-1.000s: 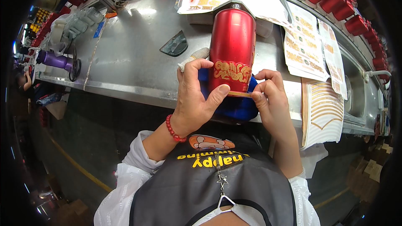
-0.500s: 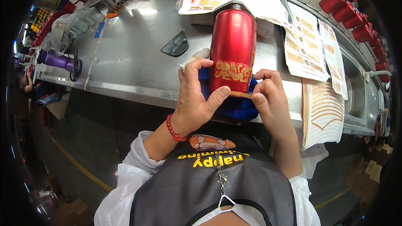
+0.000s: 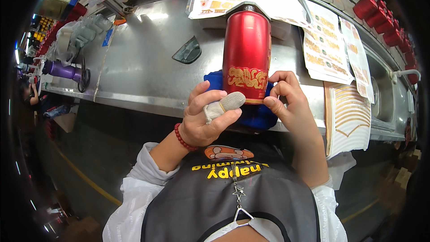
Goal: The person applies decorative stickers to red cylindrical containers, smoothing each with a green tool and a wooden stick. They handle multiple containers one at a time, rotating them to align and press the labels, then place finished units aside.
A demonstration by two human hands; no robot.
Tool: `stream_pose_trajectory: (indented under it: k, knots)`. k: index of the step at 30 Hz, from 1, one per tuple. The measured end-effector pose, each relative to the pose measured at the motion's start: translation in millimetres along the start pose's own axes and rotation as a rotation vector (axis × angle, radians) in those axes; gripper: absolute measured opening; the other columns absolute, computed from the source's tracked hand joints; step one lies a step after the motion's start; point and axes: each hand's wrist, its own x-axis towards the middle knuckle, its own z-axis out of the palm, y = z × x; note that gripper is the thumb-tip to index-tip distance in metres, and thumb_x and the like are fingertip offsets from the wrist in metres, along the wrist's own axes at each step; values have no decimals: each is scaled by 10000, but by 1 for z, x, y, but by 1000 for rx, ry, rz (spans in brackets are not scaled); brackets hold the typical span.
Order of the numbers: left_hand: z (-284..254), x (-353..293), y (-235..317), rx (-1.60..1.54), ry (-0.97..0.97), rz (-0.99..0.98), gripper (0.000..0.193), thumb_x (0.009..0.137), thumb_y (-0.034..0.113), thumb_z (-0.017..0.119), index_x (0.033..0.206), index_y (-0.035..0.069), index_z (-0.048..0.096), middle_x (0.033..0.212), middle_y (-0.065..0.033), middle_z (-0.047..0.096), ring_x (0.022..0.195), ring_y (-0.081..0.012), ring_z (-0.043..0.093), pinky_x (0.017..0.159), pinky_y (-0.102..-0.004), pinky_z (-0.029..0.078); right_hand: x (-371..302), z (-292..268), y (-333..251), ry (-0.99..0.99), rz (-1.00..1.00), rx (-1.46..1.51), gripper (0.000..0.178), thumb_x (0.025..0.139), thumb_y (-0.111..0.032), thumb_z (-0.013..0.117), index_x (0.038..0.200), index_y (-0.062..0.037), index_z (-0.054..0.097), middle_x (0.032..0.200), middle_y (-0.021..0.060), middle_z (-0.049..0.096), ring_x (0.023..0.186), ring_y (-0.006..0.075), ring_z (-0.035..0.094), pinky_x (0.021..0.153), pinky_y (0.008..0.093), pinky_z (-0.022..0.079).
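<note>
A shiny red metal bottle (image 3: 247, 45) with a gold cloud-like pattern band (image 3: 247, 78) lies with its base toward me. Its near end rests on a bundled blue cloth (image 3: 255, 118); the far neck sits in a notched dark-edged support (image 3: 247, 5). At the base's left, my left hand (image 3: 207, 114) holds nothing, fingers apart. One of its fingers wears a grey knit finger cover (image 3: 226, 105), whose tip is by the gold base rim. My right hand (image 3: 289, 96) is curled at the base's right side, fingertips and thumb against the bottle.
A dark angular piece (image 3: 187, 50) lies on the steel table (image 3: 143, 62). Behind the bottle stands a tray (image 3: 192, 11) with gold-printed sheets; more sheets (image 3: 326, 45) hang at the right near a sink (image 3: 383, 94). A purple hand tool (image 3: 62, 69) is far left.
My left hand has come off the bottle's left side and moved toward me, bringing the covered finger to the base rim. My right hand keeps its place. The bottle looks slightly turned.
</note>
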Motion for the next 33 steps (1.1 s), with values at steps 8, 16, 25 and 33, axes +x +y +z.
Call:
stream_pose_trajectory:
  k: [8,16,25,33]
  knots:
    - [-6,21,-14,41,-62,268,266,761,132,776,1002,224,711,1050,21,681,1147,-176,577,1115,-418,417,3,-17,11,-125,117,172,279,983,-244,677,869,-15,566,1095,110,510,991,220,524,845,302,450]
    - [1,47,-22,57,-136,459,227,724,168,751,928,250,696,1076,4,589,1143,-188,483,967,-363,438,-5,-28,14,-185,16,107,362,909,-329,753,805,-73,519,1142,55,468,959,135,466,827,259,412]
    - [14,28,-26,36,-174,309,265,625,150,758,840,290,688,1124,83,597,1133,-207,447,891,-377,428,-7,-36,23,-239,79,96,360,935,-318,732,799,-65,515,1129,49,472,945,122,466,819,256,415]
    - [11,31,-27,95,-185,362,315,588,140,773,856,287,696,1115,92,582,1084,-208,432,842,-366,414,-5,-35,28,-228,49,102,302,922,-260,753,818,-55,558,1133,43,474,972,125,480,837,258,425]
